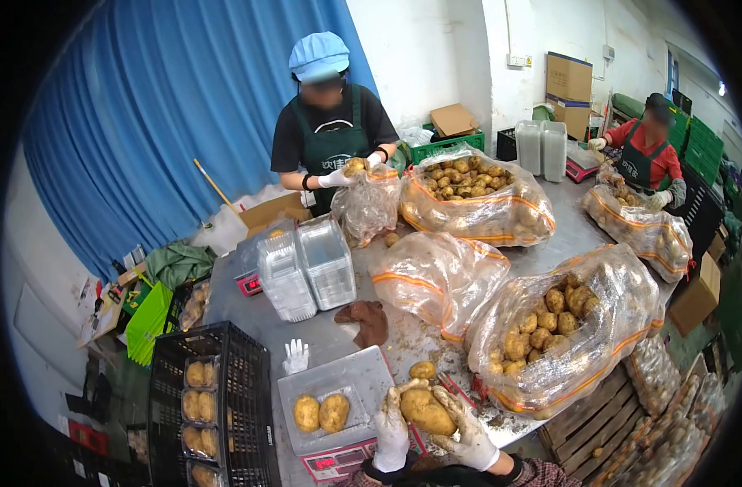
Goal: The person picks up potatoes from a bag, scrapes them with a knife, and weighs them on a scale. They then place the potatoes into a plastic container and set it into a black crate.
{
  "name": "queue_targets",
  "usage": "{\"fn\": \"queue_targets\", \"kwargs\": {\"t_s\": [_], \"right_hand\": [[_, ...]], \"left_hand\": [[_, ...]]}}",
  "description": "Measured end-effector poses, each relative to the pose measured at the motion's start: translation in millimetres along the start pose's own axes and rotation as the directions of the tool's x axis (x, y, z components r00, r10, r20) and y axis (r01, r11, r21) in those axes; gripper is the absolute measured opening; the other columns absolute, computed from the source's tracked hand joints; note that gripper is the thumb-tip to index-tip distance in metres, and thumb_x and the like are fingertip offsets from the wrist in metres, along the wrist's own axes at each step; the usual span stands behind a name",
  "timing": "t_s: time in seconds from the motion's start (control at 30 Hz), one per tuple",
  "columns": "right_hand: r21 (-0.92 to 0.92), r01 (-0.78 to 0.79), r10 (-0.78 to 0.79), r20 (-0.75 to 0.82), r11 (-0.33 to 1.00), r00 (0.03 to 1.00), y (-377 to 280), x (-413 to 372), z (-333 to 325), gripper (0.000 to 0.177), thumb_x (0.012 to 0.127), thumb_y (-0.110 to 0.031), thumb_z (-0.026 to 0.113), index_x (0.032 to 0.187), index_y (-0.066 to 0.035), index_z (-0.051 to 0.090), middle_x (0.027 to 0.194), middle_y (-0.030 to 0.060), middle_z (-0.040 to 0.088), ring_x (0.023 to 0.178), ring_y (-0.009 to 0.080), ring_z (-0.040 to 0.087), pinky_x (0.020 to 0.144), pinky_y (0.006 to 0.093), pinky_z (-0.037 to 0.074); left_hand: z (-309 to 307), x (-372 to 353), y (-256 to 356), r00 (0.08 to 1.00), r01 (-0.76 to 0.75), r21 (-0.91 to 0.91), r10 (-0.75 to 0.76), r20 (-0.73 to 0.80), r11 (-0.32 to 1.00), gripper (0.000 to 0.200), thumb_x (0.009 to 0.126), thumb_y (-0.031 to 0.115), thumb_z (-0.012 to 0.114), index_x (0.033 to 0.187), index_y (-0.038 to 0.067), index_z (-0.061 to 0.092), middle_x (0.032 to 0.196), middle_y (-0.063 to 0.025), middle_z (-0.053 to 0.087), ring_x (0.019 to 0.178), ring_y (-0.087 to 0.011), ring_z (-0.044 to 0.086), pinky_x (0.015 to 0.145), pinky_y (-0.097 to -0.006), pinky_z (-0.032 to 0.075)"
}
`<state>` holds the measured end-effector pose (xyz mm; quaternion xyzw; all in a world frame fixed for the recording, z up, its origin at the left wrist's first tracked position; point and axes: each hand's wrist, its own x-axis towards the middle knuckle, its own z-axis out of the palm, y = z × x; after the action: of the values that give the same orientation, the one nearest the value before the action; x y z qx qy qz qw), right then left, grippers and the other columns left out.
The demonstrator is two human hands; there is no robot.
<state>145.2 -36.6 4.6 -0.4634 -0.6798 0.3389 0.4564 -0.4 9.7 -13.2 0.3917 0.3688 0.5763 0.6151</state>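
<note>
Both of my hands wear dirty white gloves and hold one large potato (427, 411) between them. My left hand (392, 434) grips its left side, and my right hand (471, 434) wraps its right side. Just beyond the fingers, a smaller potato (422, 370) lies on the table. To the left of my hands stands a scale (294, 385) with a red lit display. A clear plastic tray (356, 416) with two potatoes (320, 413) rests on the scale's plate.
A black crate (261, 390) at left holds packed potato trays. Stacked clear trays (306, 268), a brown cloth (364, 321) and a white glove (295, 355) lie on the metal table. Open bags of potatoes (565, 333) stand right and behind. Two co-workers (336, 134) handle potatoes across the table.
</note>
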Motion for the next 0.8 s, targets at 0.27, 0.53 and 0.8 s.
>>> {"fn": "queue_targets", "kwargs": {"t_s": [0.27, 0.53, 0.8], "right_hand": [[-0.099, 0.05, -0.063, -0.136, 0.994, 0.989, 16, -6, 0, 0.075, 0.069, -0.017, 0.079, 0.133, -0.002, 0.043, 0.135, 0.0199, 0.046, 0.125, 0.0341, 0.044, 0.104, 0.0412, 0.036], [0.042, -0.254, 0.252, 0.04, 0.966, 0.967, 3, 2, 2, 0.081, 0.069, -0.035, 0.081, 0.132, -0.001, 0.043, 0.125, 0.018, 0.056, 0.108, 0.0294, 0.06, 0.088, 0.0361, 0.05], [-0.261, 0.024, -0.046, -0.082, 0.965, 0.996, -4, 2, 10, 0.079, 0.066, -0.028, 0.083, 0.13, -0.001, 0.046, 0.119, 0.0186, 0.059, 0.101, 0.0291, 0.063, 0.083, 0.0351, 0.052]], "left_hand": [[3, -13, 6, 0.983, 0.09, -0.054, -0.08, 0.168, 0.994, 0.061, 0.082, 0.007, 0.068, 0.134, 0.002, 0.035, 0.127, -0.0121, 0.049, 0.118, -0.0206, 0.049, 0.1, -0.035, 0.041], [-10, -16, -2, 0.997, -0.004, -0.009, 0.004, 0.074, 1.0, 0.057, 0.075, 0.002, 0.073, 0.124, 0.002, 0.044, 0.115, -0.0115, 0.059, 0.104, -0.0201, 0.058, 0.091, -0.0353, 0.048], [-19, 3, 3, 0.985, -0.075, 0.486, 0.141, -0.102, 0.871, 0.035, 0.097, 0.026, 0.048, 0.095, -0.004, 0.066, 0.087, -0.0131, 0.069, 0.082, -0.0191, 0.064, 0.077, -0.0328, 0.049]]}}
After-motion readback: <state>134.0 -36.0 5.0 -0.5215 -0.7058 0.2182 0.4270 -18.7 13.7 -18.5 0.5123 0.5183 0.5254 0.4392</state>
